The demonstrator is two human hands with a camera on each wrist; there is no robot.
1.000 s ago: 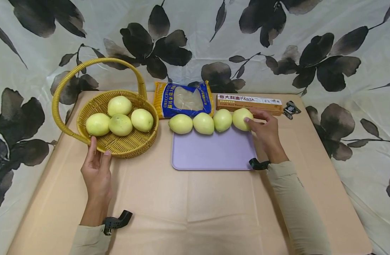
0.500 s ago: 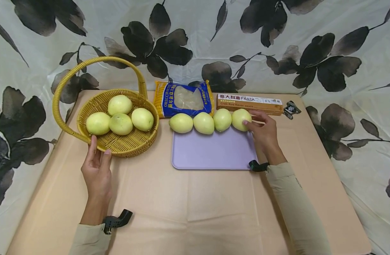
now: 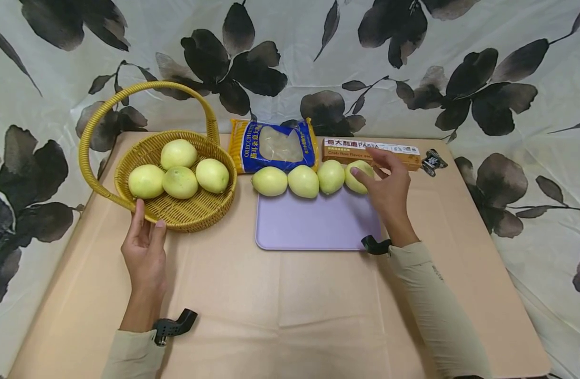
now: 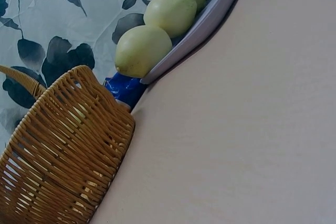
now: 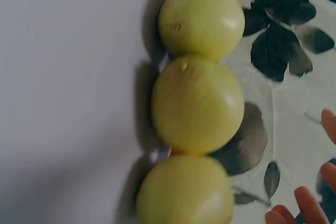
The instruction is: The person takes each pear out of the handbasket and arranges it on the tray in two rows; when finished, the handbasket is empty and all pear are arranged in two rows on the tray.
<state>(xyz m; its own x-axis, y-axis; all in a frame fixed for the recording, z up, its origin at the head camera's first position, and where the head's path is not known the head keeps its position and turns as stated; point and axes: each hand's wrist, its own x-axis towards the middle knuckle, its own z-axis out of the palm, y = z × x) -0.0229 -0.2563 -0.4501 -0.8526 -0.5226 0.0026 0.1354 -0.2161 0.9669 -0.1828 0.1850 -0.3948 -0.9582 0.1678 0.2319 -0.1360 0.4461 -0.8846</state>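
Note:
My left hand (image 3: 145,258) rests its fingertips against the near-left side of a yellow wicker basket (image 3: 209,218), its index finger straight by the foot of the handle. Several pale yellow-green fruits (image 3: 213,176) lie in the basket. On the back part of a lilac tray (image 3: 315,226), more such fruits (image 3: 303,181) stand in a row. My right hand (image 3: 390,192) is spread over the right end of this row, its thumb overlapping the rightmost fruit (image 3: 358,176) in the head view. In the right wrist view its fingertips (image 5: 310,205) show apart from the fruits, gripping nothing.
Behind the tray lie a blue and yellow orecchiette bag (image 3: 276,146) and an orange-brown pasta box (image 3: 346,152). A small black wrapped packet (image 3: 433,162) lies beside the box. A floral cloth (image 3: 290,63) hangs behind the table (image 3: 271,305).
My right hand has let go of the rightmost fruit, its fingers spreading and lifting while the wrist shifts slightly left. The left hand and basket look unchanged.

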